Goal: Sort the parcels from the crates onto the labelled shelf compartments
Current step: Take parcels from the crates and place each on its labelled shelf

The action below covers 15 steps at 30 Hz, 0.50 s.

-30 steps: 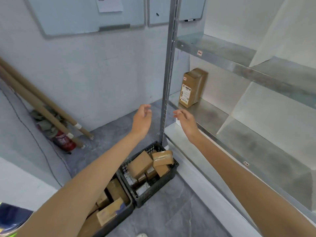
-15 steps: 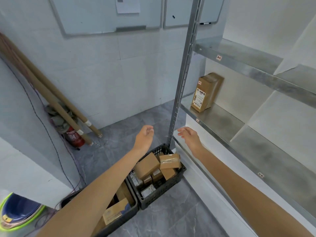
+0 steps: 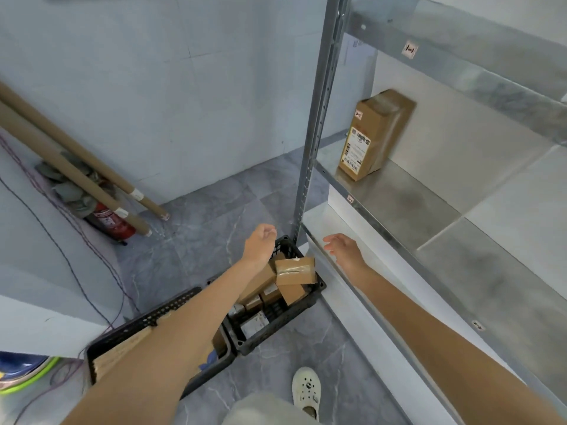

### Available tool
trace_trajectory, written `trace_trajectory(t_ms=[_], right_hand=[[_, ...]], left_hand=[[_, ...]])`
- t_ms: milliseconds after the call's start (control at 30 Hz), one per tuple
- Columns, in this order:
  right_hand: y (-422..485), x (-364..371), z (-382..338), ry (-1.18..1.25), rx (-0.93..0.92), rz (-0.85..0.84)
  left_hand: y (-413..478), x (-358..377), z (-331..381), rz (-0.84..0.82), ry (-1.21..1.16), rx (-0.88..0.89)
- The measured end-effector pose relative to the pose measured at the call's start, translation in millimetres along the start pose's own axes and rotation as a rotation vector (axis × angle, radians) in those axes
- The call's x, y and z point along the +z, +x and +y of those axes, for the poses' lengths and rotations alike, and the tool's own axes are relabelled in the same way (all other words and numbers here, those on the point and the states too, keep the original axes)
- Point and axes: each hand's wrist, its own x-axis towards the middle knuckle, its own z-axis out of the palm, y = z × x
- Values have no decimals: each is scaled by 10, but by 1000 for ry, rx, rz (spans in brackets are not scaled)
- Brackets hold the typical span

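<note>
Both hands are hovering empty, so the step in hand looks like picking the next parcel: the left hand (image 3: 260, 243) is hanging with fingers loosely curled round nothing right over the far crate (image 3: 277, 331), and the right hand (image 3: 342, 250) is holding its fingers relaxed and slightly apart just beside it. The taped parcel (image 3: 294, 271) is lying atop the pile just below and between the hands, while a brown parcel (image 3: 374, 133) is already standing on the shelf (image 3: 399, 204) well above the right hand. The next move is probably calling for gripping that top parcel and reading its label.
</note>
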Motion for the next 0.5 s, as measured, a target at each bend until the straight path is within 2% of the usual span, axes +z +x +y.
trace_trajectory(t_ms=[267,500], right_hand=[[1045,35,673,-83,152,-49],[2227,594,1679,-211,230,-65]], left_hand=[[864,634,-483,-32,-50,-151],[1959,1136,-1540,-51,35,-209]])
